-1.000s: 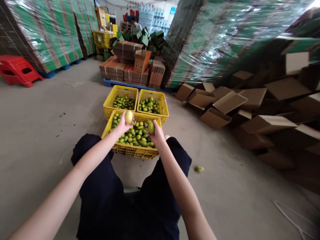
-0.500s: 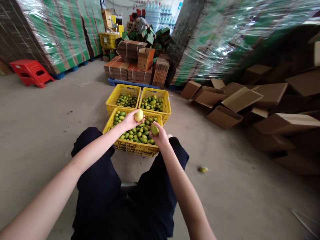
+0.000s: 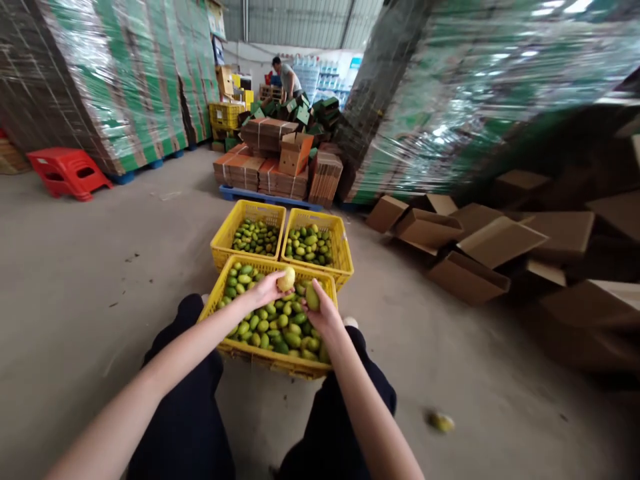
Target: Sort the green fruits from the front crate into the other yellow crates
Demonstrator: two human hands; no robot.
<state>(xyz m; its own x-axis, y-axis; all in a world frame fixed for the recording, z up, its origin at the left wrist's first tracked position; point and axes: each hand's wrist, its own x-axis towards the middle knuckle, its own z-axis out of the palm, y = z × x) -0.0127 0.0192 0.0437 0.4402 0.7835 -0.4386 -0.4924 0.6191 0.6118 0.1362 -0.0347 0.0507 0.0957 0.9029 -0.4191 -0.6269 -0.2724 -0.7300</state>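
Observation:
My left hand (image 3: 267, 289) is closed around a pale yellow mango (image 3: 287, 279). In my right hand (image 3: 325, 315) is a greenish mango (image 3: 313, 298), gripped with the thumb along it. Both hands are above the near yellow crate (image 3: 240, 347), the right one towards its right side. Many green and yellowish mangoes (image 3: 270, 327) fill this crate. Behind it stand two more yellow crates, a left one (image 3: 218, 241) and a right one (image 3: 346, 252), each partly filled with similar fruit.
One fruit (image 3: 441, 421) lies on the floor to the right. Open cardboard boxes (image 3: 470, 277) are heaped at right. Flattened cartons (image 3: 245, 170) rest on a blue pallet (image 3: 270, 198). A red stool (image 3: 70, 172) stands left, and a person (image 3: 289, 80) bends over at the back.
The view has tilted up, so the crates and floor appear lower. Both hands keep hold of the same mangoes, and the right-hand one is turned more upright.

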